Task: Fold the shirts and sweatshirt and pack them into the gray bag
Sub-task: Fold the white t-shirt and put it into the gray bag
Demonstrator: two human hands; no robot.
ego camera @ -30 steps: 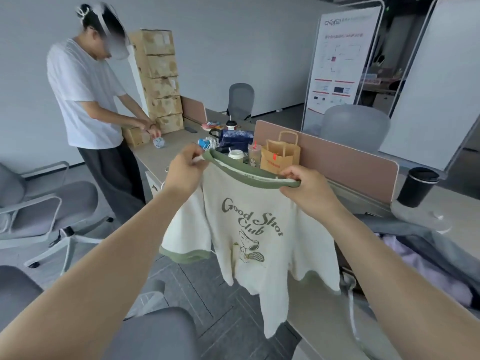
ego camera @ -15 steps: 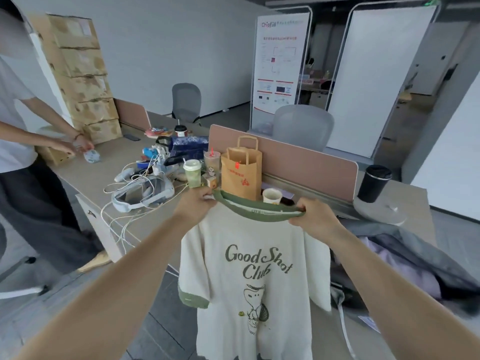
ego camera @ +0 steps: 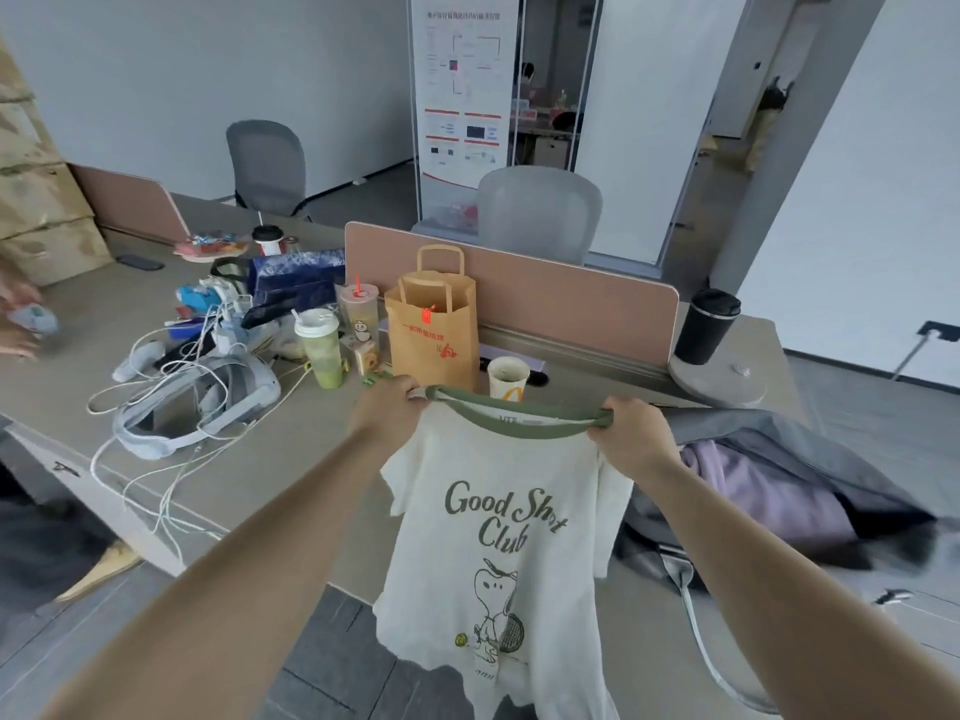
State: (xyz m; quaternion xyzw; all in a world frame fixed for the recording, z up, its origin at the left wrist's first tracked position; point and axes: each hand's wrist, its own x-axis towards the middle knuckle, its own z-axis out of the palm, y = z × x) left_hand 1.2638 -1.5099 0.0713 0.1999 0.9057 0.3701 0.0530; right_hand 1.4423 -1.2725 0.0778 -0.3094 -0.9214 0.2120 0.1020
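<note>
Head view, looking down over two bare forearms. Left hand (ego camera: 387, 410) clenched on the left end of the green collar of a cream shirt (ego camera: 498, 537); right hand (ego camera: 631, 433) clenched on the right end, collar stretched between the two grips. Shirt hanging front-out above the near desk (ego camera: 291, 449) edge, printed "Good Shot Club" in green over a cartoon dog with a racket, lower hem dangling past the edge toward the dark floor. Sleeves drooping at both sides.

Gray bag (ego camera: 810, 459) lying open on the desk to the right of the shirt, just beside the right forearm, with a lilac garment (ego camera: 753, 491) inside and a pale strap (ego camera: 696, 631) trailing off toward the near edge.

Behind the shirt, against a pink divider panel (ego camera: 571, 298): brown paper bag (ego camera: 434, 330) with handles upright, paper cup (ego camera: 508, 377) just right of it, green drink cup (ego camera: 319, 348) and taller clear cup (ego camera: 358, 314) to its left. Further left, gray headset (ego camera: 202, 402) amid white cables (ego camera: 156, 491), blue patterned bag (ego camera: 296, 283) behind. Black tumbler (ego camera: 706, 324) standing on a round gray base at the divider's right end. Two gray chairs beyond the desk, nearer one (ego camera: 537, 215) right behind the divider. Cardboard boxes (ego camera: 36, 200) stacked at far left; another person's hand (ego camera: 18, 314), blurred, at the left edge.
</note>
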